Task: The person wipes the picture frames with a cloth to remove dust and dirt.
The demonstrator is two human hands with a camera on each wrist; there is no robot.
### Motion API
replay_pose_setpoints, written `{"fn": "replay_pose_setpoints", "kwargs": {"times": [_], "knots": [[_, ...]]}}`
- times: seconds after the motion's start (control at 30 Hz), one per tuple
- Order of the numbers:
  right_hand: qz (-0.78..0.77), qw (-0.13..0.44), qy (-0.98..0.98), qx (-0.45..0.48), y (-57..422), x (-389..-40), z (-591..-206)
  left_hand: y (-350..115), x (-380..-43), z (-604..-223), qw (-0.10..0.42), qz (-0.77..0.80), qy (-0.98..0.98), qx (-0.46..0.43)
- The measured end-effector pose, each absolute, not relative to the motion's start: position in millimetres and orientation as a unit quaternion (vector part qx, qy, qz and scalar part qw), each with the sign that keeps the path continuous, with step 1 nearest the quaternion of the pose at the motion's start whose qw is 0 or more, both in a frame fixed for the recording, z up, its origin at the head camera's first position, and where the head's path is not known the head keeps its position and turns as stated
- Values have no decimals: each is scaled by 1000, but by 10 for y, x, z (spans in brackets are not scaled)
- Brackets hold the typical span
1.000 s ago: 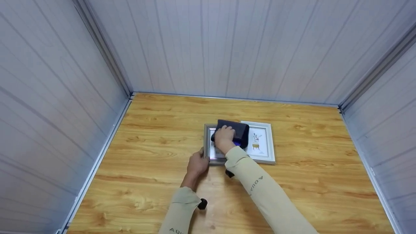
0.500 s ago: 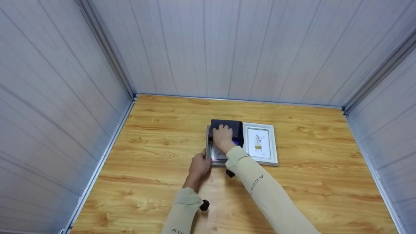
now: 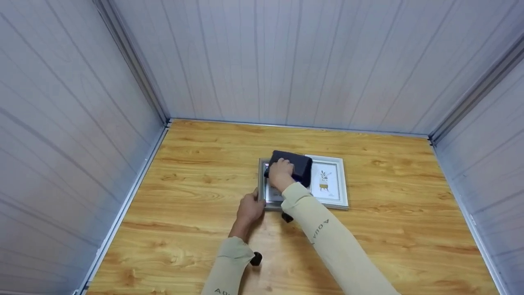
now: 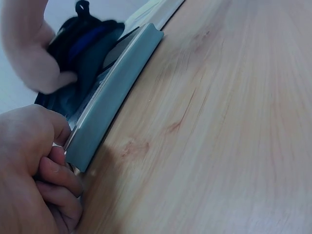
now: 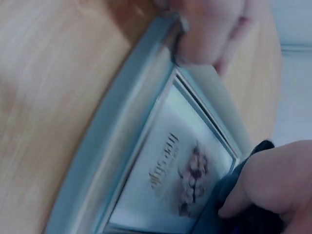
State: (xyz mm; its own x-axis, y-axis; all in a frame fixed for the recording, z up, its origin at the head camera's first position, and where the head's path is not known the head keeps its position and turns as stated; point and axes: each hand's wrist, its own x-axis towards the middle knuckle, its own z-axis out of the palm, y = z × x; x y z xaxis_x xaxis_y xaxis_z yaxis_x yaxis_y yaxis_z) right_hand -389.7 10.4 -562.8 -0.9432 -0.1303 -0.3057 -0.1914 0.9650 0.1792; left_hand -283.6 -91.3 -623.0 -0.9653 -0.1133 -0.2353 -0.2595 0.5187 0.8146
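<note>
A silver-grey picture frame [image 3: 262, 180] lies face up on the wood-grain table. My left hand [image 3: 250, 208] grips its near left corner, thumb on the rim; the curled fingers show in the left wrist view. In my right hand [image 3: 281, 174] is a folded dark cloth [image 3: 302, 166], pressed over the frame's glass. The cloth has a small loop and a blue patch in the left wrist view. Under the glass, a print [image 5: 195, 178] with lettering and a flower cluster shows in the right wrist view. The cloth covers the frame's upper part.
Right beside the grey frame lies a white picture frame [image 3: 344, 184] with a potted-plant print; the cloth overlaps its left edge in the head view. Pale panelled walls [image 3: 286, 61] enclose the table [image 3: 196, 164] at the back and both sides. Both wrists carry small black devices [image 3: 256, 259].
My right hand's cloth went left across the grey frame, then back right and turned, overlapping the white frame's edge again. The left hand stays at the corner.
</note>
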Motion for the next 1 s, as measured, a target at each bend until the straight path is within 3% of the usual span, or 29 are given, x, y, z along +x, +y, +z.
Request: {"fn": "replay_pose_setpoints", "kwargs": {"times": [0.27, 0.63, 0.83, 1.0], "knots": [[117, 113, 980, -116, 118, -3833, -5706, -851, -2786, -6272, 56, 457, 880, -114], [137, 168, 976, -33, 425, -3894, -5546, -835, -2822, -6262, 58, 462, 874, -136], [107, 209, 970, -65, 459, -3765, -5467, -881, -2841, -6274, 40, 475, 870, -126], [96, 226, 963, -109, 464, -3425, -5430, -936, -2835, -6293, 25, 475, 870, -127]]}}
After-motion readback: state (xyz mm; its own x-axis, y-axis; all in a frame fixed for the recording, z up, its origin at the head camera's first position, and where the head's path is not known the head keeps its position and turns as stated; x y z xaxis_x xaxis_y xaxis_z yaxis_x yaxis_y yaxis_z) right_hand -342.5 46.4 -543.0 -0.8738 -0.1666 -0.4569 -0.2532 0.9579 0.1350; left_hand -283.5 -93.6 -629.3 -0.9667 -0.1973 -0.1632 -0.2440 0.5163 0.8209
